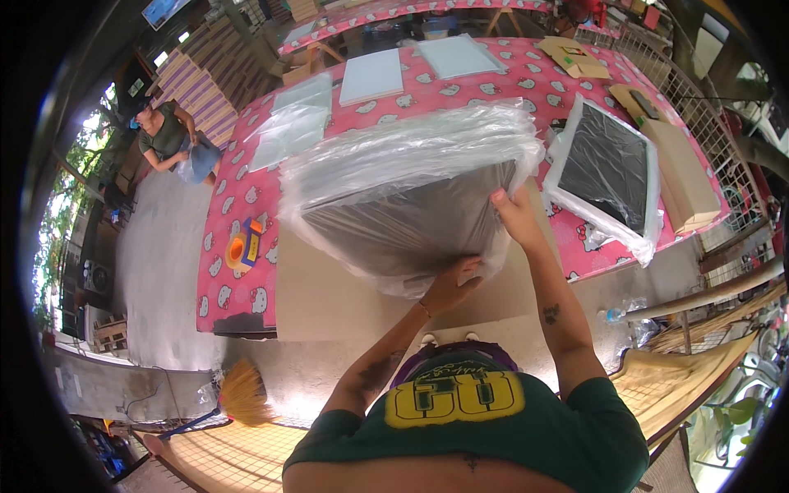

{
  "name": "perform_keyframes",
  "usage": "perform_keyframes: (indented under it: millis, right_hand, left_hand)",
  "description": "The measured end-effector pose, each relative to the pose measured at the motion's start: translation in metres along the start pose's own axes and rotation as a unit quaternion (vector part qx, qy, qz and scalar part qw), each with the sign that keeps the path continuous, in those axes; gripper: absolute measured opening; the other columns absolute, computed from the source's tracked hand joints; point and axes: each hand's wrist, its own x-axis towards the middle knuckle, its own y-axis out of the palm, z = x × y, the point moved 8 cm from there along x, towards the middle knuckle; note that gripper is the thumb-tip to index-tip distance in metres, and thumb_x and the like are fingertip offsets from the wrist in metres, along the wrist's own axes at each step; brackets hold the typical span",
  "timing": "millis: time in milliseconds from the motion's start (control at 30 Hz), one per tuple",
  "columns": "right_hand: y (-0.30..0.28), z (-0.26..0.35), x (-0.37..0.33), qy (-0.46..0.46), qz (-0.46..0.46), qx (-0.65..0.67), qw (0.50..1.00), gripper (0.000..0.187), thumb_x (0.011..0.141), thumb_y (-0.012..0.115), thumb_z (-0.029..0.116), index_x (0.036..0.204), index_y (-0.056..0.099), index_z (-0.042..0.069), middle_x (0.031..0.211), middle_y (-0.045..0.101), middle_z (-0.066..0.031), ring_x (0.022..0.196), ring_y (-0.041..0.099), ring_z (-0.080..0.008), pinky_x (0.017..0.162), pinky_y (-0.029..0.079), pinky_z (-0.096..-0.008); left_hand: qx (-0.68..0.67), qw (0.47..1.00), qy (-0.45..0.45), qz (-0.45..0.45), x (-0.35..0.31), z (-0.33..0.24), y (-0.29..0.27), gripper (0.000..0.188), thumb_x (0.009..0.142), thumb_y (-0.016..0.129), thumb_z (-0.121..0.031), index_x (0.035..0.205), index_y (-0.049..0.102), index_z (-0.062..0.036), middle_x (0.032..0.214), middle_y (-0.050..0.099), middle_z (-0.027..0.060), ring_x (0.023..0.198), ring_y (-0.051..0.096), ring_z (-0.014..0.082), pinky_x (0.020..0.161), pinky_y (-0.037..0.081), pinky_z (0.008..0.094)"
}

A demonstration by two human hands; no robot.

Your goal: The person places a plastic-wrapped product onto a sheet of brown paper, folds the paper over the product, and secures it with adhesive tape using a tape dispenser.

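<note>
Several flat panels wrapped in clear plastic stand as a thick stack (403, 222) at the table's near side, the front one showing a dark face. My left hand (454, 285) lies against the lower right of that face, fingers stretched out over the plastic. At the right edge of the stack, my right hand (515, 215) grips the wrapped panel, its thumb on the front and the other fingers partly hidden. Brown cardboard (308, 287) lies beneath the stack. To the right rests another dark panel (606, 164) in plastic with a pale padded border.
A pink patterned cloth covers the table (222, 271). An orange tape roll in a dispenser (242, 246) sits at left. White sheets (371, 76) and folded cardboard (678, 172) lie farther back. A broom (245, 394) is on the lower left; a person (177, 140) is at far left.
</note>
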Motion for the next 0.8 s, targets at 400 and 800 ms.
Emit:
perform_keyframes:
  millis: [400,800]
  right_hand:
    - [-0.005,0.004,0.001,-0.046,-0.05,-0.061,0.996,0.09,0.087,0.062,0.059,0.142,0.032,-0.005,0.136,0.047,-0.0161,0.126,0.043,-0.0251,0.107,0.031,-0.0375]
    - [-0.008,-0.006,-0.002,-0.021,-0.067,-0.004,0.998,0.085,0.088,0.062,0.057,0.14,0.037,-0.005,0.137,0.048,-0.0134,0.126,0.044,-0.0239,0.107,0.032,-0.0376]
  left_hand:
    - [0.138,0.883,-0.211,-0.396,-0.166,0.079,-0.163,0.026,0.088,0.058,-0.005,0.112,0.062,0.0031,0.108,0.067,0.0117,0.096,0.063,0.0196,0.085,0.049,0.031]
    - [-0.146,0.938,0.07,-0.305,-0.064,-0.114,-0.189,0.054,0.085,0.072,-0.019,0.127,0.049,0.004,0.114,0.061,0.0112,0.106,0.057,0.0206,0.093,0.045,0.0333]
